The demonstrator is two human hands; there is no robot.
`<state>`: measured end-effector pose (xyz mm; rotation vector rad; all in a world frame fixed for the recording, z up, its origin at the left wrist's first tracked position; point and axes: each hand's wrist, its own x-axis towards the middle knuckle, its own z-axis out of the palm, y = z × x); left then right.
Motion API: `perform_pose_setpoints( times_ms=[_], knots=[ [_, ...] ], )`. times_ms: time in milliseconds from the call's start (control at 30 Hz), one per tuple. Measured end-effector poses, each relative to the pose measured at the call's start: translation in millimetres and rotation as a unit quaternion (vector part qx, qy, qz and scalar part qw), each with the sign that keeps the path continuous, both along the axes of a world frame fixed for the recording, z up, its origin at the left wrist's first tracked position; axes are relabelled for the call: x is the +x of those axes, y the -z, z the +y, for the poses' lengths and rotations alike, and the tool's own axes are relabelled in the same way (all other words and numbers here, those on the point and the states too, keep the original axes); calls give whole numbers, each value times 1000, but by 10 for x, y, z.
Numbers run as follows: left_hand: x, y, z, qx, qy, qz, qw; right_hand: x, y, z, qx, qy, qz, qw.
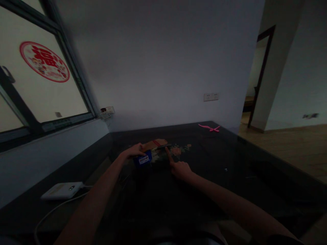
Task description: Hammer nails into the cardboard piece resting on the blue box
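My left hand [134, 150] is stretched out over the dark table [230, 163] and grips a small blue box with a white label [143, 159]. Just behind it lies a brown cardboard piece with a red band [155, 144], touching or close to the fingers. My right hand [178, 167] rests on the table to the right, index finger pointing out toward small orange and pale scraps [176, 150]; its other fingers are curled in and hold nothing that I can see.
A white flat device with a cable [62, 190] lies at the table's near left. A pink ribbon [209, 128] sits at the far right corner. A window with a red round sticker [44, 61] is on the left, wall sockets [211, 96] behind, a doorway at right.
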<state>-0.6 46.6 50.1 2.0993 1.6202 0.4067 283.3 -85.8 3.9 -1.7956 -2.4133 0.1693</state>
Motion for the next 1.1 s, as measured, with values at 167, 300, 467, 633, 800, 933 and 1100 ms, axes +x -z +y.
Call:
perform_pose_setpoints(
  times_ms=[167, 300, 467, 633, 800, 933, 1100],
  knots=[
    [368, 6, -80, 10, 74, 0, 997, 566, 16, -359, -2, 41, -11, 999],
    [685, -3, -185, 22, 110, 1, 994, 969, 64, -593, -4, 82, -16, 997],
    [1094, -26, -440, 63, 152, -8, 986, 1274, 161, -834, -19, 144, 13, 989],
    [1390, -77, -713, 89, 202, 26, 975, 1276, 148, -1067, -33, 188, 22, 981],
    [1464, -146, -787, 85, 205, 102, 970, 1210, 98, -1157, -42, 198, 25, 979],
    [1446, -174, -773, 89, 208, 110, 968, 1227, 130, -1109, -32, 197, 33, 979],
    [1407, -171, -753, 93, 239, 108, 960, 1248, 154, -1070, -24, 177, 36, 983]
  ],
)
